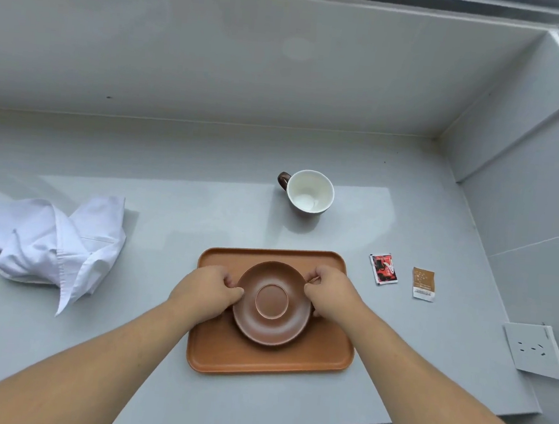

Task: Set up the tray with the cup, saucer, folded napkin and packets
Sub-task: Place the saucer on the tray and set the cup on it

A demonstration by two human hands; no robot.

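A brown saucer [269, 329] lies on the orange-brown tray [268, 359] near the counter's front edge. My left hand [209, 287] grips the saucer's left rim and my right hand [330, 294] grips its right rim. Beyond the tray stands an empty cup [310, 192], white inside with a brown handle pointing left. A crumpled white napkin [49, 242] lies unfolded on the counter at the left. To the right of the tray lie a red packet [383, 269] and a brown packet [423, 284].
The grey counter [203, 212] ends at a wall behind and a wall on the right. A white socket plate [534, 351] lies on the counter at the far right, near the counter's right end.
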